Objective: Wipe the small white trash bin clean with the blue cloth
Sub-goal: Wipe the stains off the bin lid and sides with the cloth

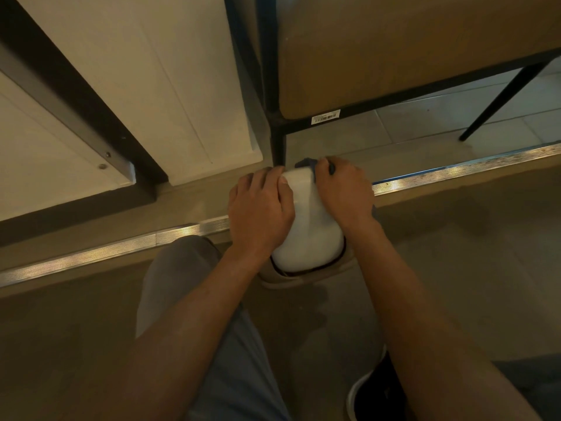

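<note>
The white bin (306, 226) is steadied by the left hand (261, 208), fingers curled on it, so the blue cloth (306, 162), bunched in the right hand (344, 192), can be rubbed along the bin's far edge.

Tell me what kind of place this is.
Probably an indoor room at home or in an office: tiled floor, a black metal-framed wooden table, and a metal floor threshold strip beside the small white trash bin.

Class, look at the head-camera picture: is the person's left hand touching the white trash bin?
Touching. The head view shows the left hand lying against the side of the white trash bin, thumb on its top, with no gap.
</note>
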Action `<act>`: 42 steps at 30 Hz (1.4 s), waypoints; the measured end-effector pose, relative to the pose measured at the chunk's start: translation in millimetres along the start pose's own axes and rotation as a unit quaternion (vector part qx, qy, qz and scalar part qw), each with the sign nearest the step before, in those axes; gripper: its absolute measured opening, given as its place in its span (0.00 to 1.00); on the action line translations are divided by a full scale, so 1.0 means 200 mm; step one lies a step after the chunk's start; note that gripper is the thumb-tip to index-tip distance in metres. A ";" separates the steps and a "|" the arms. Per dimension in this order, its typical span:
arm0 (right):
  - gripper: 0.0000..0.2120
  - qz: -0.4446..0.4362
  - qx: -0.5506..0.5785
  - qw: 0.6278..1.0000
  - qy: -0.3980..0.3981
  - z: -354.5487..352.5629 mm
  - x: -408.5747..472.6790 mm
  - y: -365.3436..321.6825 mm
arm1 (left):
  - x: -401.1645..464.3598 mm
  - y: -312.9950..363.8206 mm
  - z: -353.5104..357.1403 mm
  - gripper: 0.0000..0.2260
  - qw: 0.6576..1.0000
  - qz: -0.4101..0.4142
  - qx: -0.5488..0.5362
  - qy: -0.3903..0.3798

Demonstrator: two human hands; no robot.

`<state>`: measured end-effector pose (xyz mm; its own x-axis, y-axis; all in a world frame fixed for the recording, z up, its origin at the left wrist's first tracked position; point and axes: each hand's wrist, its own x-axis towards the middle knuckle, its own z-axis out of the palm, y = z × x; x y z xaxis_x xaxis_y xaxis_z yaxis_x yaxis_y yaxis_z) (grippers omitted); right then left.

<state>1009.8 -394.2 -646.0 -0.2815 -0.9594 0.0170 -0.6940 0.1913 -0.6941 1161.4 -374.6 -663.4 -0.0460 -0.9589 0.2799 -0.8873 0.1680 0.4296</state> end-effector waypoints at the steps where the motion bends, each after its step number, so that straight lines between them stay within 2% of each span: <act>1: 0.14 -0.024 -0.001 1.000 0.005 0.01 -0.01 0.01 | 0.00 0.00 0.00 0.21 1.000 -0.001 0.001 0.001; 5: 0.17 -0.110 0.007 0.991 0.070 0.07 -0.13 0.04 | 0.00 -0.01 0.00 0.20 1.000 -0.001 0.003 0.009; 9: 0.19 -0.143 -0.012 0.982 0.119 0.11 -0.24 0.09 | 0.00 -0.01 0.01 0.21 1.000 0.008 0.005 0.007; 11: 0.21 -0.116 0.014 0.987 0.114 0.10 -0.29 0.11 | 0.00 -0.01 0.01 0.21 1.000 0.016 -0.001 0.001; 15: 0.22 0.004 0.110 0.989 0.103 0.08 -0.34 0.10 | 0.00 0.00 0.00 0.22 1.000 0.011 -0.005 0.000; 20: 0.18 0.058 0.050 0.994 0.073 0.01 -0.20 0.01 | 0.00 0.00 0.00 0.22 1.000 0.007 -0.002 0.002; 26: 0.14 0.006 -0.018 0.999 -0.036 0.01 0.03 -0.02 | 0.00 0.00 0.01 0.21 1.000 0.003 -0.005 0.002; 28: 0.14 -0.026 -0.033 0.999 -0.027 0.02 0.03 -0.01 | 0.00 0.00 0.01 0.21 1.000 0.001 -0.003 0.004; 30: 0.14 -0.063 -0.003 0.998 -0.012 0.03 -0.02 0.01 | -0.01 0.00 0.01 0.21 1.000 0.002 -0.003 0.008; 34: 0.17 -0.101 0.033 0.993 0.058 0.04 -0.16 0.10 | -0.01 0.00 0.01 0.20 1.000 0.018 -0.007 0.009; 37: 0.19 -0.057 0.079 0.990 0.105 0.06 -0.28 0.14 | 0.00 0.01 0.01 0.21 1.000 0.019 -0.007 -0.003; 42: 0.21 0.099 0.180 0.972 0.112 0.06 -0.40 0.15 | -0.01 0.00 0.02 0.22 1.000 0.022 -0.008 -0.009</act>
<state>1018.6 -315.0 -677.7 -0.5514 -0.8341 -0.0135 -0.3461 0.2434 -0.9061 1160.4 -374.3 -666.9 -0.0923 -0.9545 0.2836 -0.8766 0.2130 0.4315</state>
